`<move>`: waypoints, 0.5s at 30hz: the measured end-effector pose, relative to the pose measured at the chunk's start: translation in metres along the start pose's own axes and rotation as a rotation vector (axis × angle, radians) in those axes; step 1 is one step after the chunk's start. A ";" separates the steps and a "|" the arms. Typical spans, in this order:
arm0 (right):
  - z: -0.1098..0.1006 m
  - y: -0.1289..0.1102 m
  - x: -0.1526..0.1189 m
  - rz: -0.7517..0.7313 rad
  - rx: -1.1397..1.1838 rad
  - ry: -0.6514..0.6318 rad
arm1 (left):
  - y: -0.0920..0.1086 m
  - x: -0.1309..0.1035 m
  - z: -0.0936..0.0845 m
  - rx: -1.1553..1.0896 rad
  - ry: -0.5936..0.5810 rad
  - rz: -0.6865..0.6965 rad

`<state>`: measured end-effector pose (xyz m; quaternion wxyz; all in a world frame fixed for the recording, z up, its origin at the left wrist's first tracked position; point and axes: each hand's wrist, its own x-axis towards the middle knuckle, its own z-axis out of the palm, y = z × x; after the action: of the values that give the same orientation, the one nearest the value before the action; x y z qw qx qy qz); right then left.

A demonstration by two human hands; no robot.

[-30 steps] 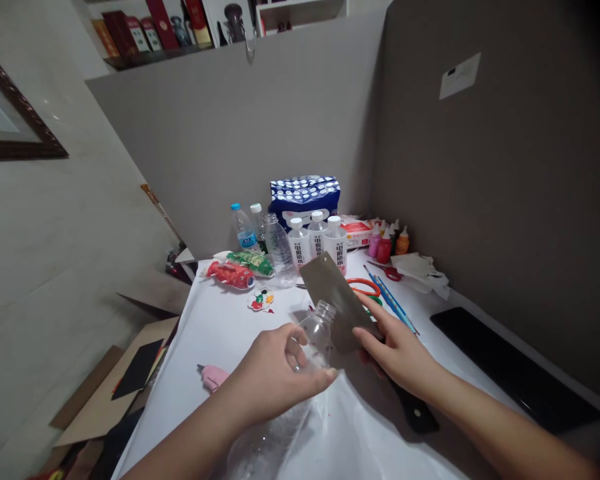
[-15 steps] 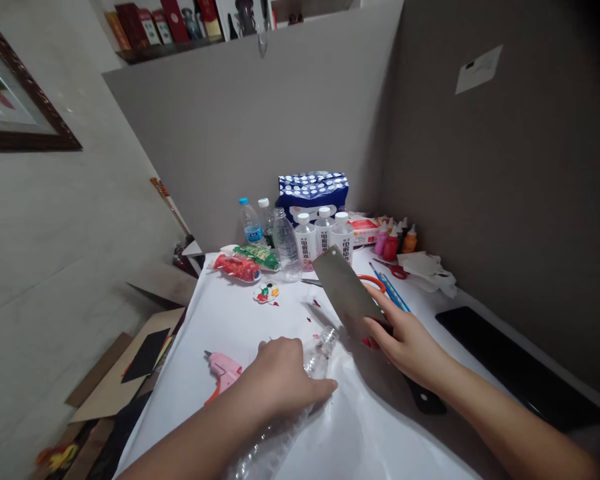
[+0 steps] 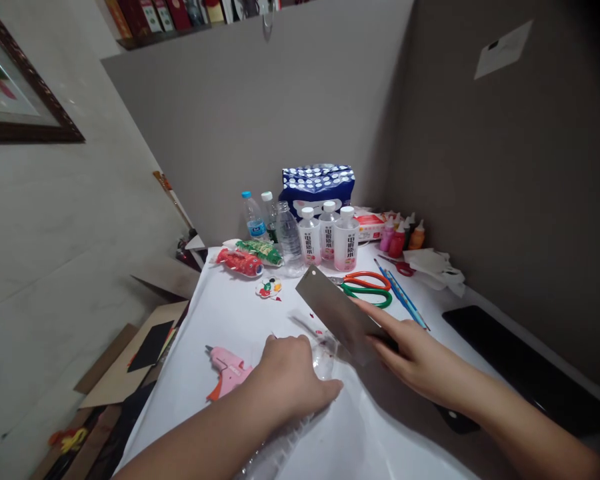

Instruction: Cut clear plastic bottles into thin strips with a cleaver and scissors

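My left hand (image 3: 293, 373) is closed around a clear plastic bottle (image 3: 275, 457) lying on the white-covered table, its thumb stretched to the right. The bottle's neck points away from me and is blurred. In my right hand (image 3: 420, 353) is a cleaver (image 3: 333, 307), gripped by its black handle, with the grey blade tilted up to the left. The blade is over the bottle's neck end; whether it touches the plastic I cannot tell. A pink glue gun (image 3: 227, 370) lies left of my left hand. Scissors with orange and green handles (image 3: 367, 290) lie beyond the blade.
Upright bottles, several with white caps (image 3: 347, 237), stand at the back before a blue package (image 3: 317, 190). Red and green fish-like crafts (image 3: 240, 262) and a paint palette (image 3: 269, 288) lie left. Paintbrushes (image 3: 403, 293), paint bottles (image 3: 397, 240) and a black panel (image 3: 525, 367) are right.
The cleaver has moved down and slightly left over the bottle's neck, uncovering the orange and green scissors. My left hand keeps its hold on the bottle. The view has tilted slightly downward.
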<state>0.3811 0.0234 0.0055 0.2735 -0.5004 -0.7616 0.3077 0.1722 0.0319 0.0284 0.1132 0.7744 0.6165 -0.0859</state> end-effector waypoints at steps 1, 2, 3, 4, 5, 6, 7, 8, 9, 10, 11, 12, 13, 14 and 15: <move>0.000 -0.001 0.000 0.002 -0.003 -0.011 | 0.000 0.000 0.000 -0.005 -0.002 -0.001; 0.000 -0.001 0.000 0.004 -0.003 -0.019 | -0.001 0.001 0.000 -0.009 -0.004 -0.001; 0.000 -0.002 0.000 0.006 -0.002 -0.028 | -0.001 0.001 0.000 -0.011 -0.008 -0.002; -0.001 -0.003 0.000 0.008 -0.001 -0.036 | -0.001 0.001 0.001 -0.011 -0.012 -0.005; -0.001 -0.003 0.000 0.010 -0.002 -0.040 | -0.002 0.002 0.001 -0.011 -0.016 -0.009; -0.001 -0.003 -0.001 0.012 -0.004 -0.040 | -0.002 0.002 0.001 -0.011 -0.020 -0.010; -0.001 -0.003 -0.001 0.013 -0.006 -0.040 | -0.002 0.002 0.001 -0.012 -0.021 -0.012; -0.001 -0.003 -0.001 0.015 -0.008 -0.039 | -0.002 0.003 0.002 -0.014 -0.020 -0.013; -0.001 -0.004 -0.002 0.016 -0.010 -0.037 | -0.003 0.003 0.002 -0.017 -0.018 -0.014; -0.001 -0.004 -0.002 0.016 -0.013 -0.034 | -0.003 0.003 0.003 -0.019 -0.016 -0.016; -0.001 -0.004 -0.002 0.017 -0.016 -0.034 | -0.003 0.003 0.004 -0.020 -0.014 -0.017; -0.002 -0.004 -0.002 0.019 -0.018 -0.034 | -0.004 0.003 0.004 -0.021 -0.011 -0.017; -0.002 -0.005 -0.001 0.020 -0.017 -0.038 | -0.004 0.003 0.005 -0.021 -0.009 -0.018; -0.002 -0.005 -0.001 0.019 -0.014 -0.043 | -0.004 0.003 0.005 -0.022 -0.007 -0.018; -0.002 -0.004 -0.001 0.015 -0.012 -0.050 | -0.004 0.002 0.005 -0.025 -0.005 -0.020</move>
<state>0.3802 0.0216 0.0101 0.2492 -0.5001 -0.7661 0.3175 0.1688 0.0335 0.0229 0.1234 0.7667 0.6248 -0.0814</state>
